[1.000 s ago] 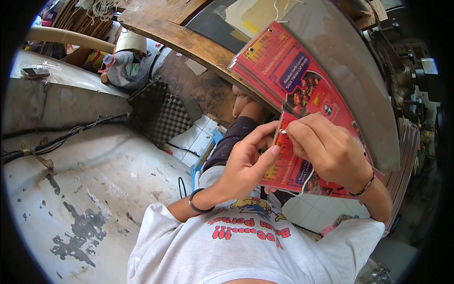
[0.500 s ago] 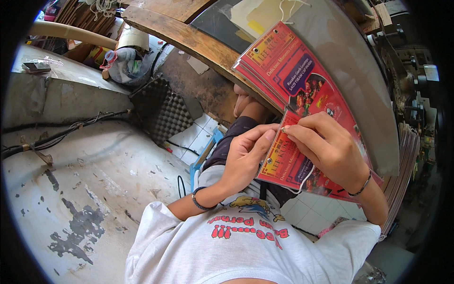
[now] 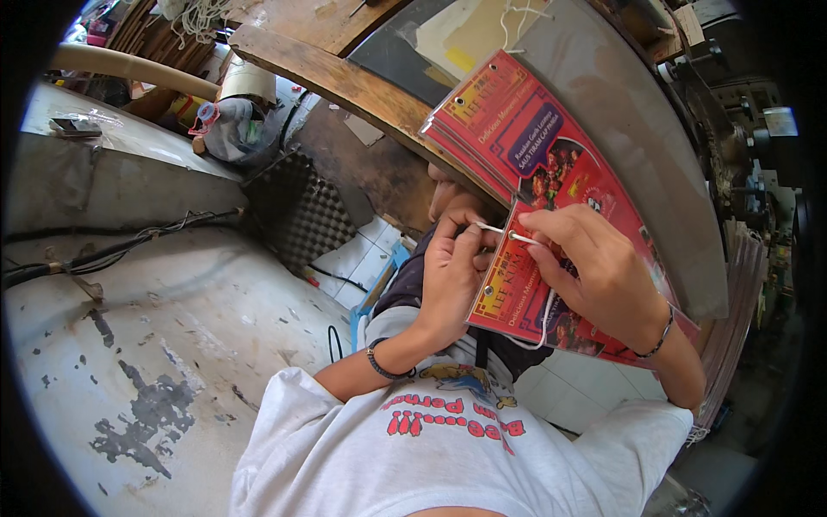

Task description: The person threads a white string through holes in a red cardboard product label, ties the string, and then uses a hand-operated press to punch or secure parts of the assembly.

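A red plastic-covered printed card (image 3: pixel 508 297) with metal eyelets rests before me, one corner toward my shirt. White cord (image 3: pixel 492 227) passes through its upper eyelet. My left hand (image 3: pixel 446 280) pinches the cord just beyond the card's left edge. On the card's other side, my right hand (image 3: pixel 599 258) grips the cord close to the eyelet between thumb and fingers. More cord (image 3: pixel 546 323) loops down over the card's lower part. Behind lies a stack of matching red cards (image 3: pixel 491 121), its top one with cord at the far corner.
The stack lies on a grey sheet (image 3: pixel 637 129) along a worn wooden bench edge (image 3: pixel 327 65). Machinery (image 3: pixel 758 146) and a pile of thin sheets (image 3: pixel 732 319) stand at the right. A pale, scuffed metal panel (image 3: pixel 198 327) with cables spans the left.
The cord now stretches through the eyelet to my left fingers, which have drawn away from the card's edge. My right hand has shifted slightly, still by the eyelet.
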`<action>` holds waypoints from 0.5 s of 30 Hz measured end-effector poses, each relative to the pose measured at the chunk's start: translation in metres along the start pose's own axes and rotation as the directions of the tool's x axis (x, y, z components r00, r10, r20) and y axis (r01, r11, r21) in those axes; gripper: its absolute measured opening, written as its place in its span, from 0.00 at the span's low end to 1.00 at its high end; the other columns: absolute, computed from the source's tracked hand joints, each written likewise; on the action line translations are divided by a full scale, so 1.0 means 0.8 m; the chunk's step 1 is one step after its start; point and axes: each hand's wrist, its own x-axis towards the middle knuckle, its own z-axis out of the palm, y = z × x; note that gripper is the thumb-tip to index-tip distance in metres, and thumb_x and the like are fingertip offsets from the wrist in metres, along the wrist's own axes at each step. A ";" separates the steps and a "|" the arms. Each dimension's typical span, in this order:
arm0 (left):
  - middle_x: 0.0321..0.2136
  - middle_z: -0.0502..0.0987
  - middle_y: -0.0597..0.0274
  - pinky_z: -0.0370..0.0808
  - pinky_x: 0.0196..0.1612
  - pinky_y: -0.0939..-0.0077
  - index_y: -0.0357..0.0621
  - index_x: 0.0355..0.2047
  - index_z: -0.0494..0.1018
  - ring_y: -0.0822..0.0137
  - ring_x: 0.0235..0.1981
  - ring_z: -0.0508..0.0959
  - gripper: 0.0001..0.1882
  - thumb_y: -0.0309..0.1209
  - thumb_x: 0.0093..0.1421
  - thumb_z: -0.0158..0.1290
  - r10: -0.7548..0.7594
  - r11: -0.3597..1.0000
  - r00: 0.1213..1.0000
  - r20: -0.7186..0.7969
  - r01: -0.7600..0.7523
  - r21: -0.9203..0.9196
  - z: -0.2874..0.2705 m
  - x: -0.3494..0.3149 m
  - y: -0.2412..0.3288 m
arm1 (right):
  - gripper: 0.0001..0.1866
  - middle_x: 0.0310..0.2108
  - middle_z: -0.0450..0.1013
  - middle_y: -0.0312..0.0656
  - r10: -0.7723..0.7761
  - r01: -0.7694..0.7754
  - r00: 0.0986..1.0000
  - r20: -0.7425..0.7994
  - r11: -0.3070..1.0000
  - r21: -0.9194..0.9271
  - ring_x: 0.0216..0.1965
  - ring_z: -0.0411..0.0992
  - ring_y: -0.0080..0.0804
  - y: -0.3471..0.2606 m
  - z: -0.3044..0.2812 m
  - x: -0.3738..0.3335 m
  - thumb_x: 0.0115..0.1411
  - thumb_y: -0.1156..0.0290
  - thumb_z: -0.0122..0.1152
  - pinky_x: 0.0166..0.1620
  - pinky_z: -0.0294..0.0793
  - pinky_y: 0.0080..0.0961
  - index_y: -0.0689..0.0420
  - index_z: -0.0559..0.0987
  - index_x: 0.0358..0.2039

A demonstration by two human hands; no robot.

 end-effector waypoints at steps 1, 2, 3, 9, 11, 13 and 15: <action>0.34 0.75 0.58 0.78 0.33 0.82 0.45 0.44 0.62 0.71 0.30 0.79 0.07 0.32 0.69 0.41 -0.056 0.998 0.996 -0.067 0.055 -0.014 0.006 0.000 0.005 | 0.14 0.30 0.72 0.44 0.016 -0.016 1.000 0.008 1.000 0.001 0.33 0.74 0.40 -0.001 0.000 -0.003 0.52 0.80 0.61 0.35 0.76 0.32 0.61 0.75 0.42; 0.34 0.75 0.56 0.79 0.32 0.81 0.46 0.44 0.61 0.68 0.29 0.80 0.07 0.33 0.70 0.39 -0.111 0.994 0.985 -0.133 0.108 -0.031 0.009 0.000 0.008 | 0.14 0.30 0.71 0.44 0.033 -0.033 0.999 0.015 0.999 0.002 0.33 0.74 0.41 -0.001 -0.001 -0.007 0.52 0.81 0.60 0.35 0.76 0.33 0.61 0.74 0.41; 0.35 0.75 0.56 0.80 0.32 0.79 0.46 0.45 0.60 0.67 0.29 0.80 0.08 0.34 0.70 0.39 -0.133 0.991 0.979 -0.154 0.126 -0.055 0.008 0.000 0.008 | 0.13 0.30 0.71 0.44 0.052 -0.052 0.998 0.026 0.999 0.002 0.33 0.74 0.41 -0.002 -0.001 -0.010 0.53 0.81 0.60 0.36 0.76 0.33 0.61 0.73 0.40; 0.37 0.74 0.58 0.79 0.44 0.67 0.47 0.41 0.63 0.64 0.37 0.79 0.06 0.34 0.67 0.42 -0.112 0.989 0.966 -0.232 0.087 -0.117 0.001 0.010 0.017 | 0.14 0.34 0.70 0.47 0.062 -0.061 0.998 0.001 0.997 -0.046 0.35 0.73 0.43 -0.004 0.002 -0.016 0.50 0.82 0.59 0.37 0.76 0.34 0.62 0.73 0.39; 0.38 0.74 0.58 0.79 0.45 0.66 0.49 0.40 0.63 0.63 0.38 0.79 0.06 0.35 0.67 0.42 -0.026 0.994 0.978 -0.208 0.004 -0.107 -0.025 0.022 0.013 | 0.14 0.35 0.70 0.47 0.077 -0.073 0.996 0.055 0.995 -0.064 0.36 0.73 0.44 -0.003 0.003 -0.014 0.49 0.83 0.59 0.38 0.76 0.35 0.62 0.73 0.39; 0.41 0.74 0.56 0.78 0.47 0.62 0.48 0.41 0.63 0.59 0.41 0.79 0.07 0.35 0.67 0.42 -0.081 0.989 0.991 -0.109 0.066 -0.134 -0.032 0.022 0.013 | 0.14 0.36 0.69 0.47 0.086 -0.082 0.994 0.066 0.994 -0.067 0.37 0.73 0.44 -0.002 0.000 -0.016 0.49 0.83 0.59 0.38 0.76 0.35 0.62 0.73 0.39; 0.44 0.74 0.54 0.78 0.49 0.61 0.45 0.45 0.64 0.57 0.44 0.79 0.11 0.35 0.68 0.41 -0.164 0.974 0.985 0.049 0.170 -0.148 -0.032 0.013 0.018 | 0.14 0.35 0.69 0.47 0.070 -0.068 0.997 0.040 0.996 -0.050 0.37 0.73 0.43 0.002 -0.003 -0.015 0.49 0.83 0.59 0.38 0.76 0.35 0.63 0.73 0.39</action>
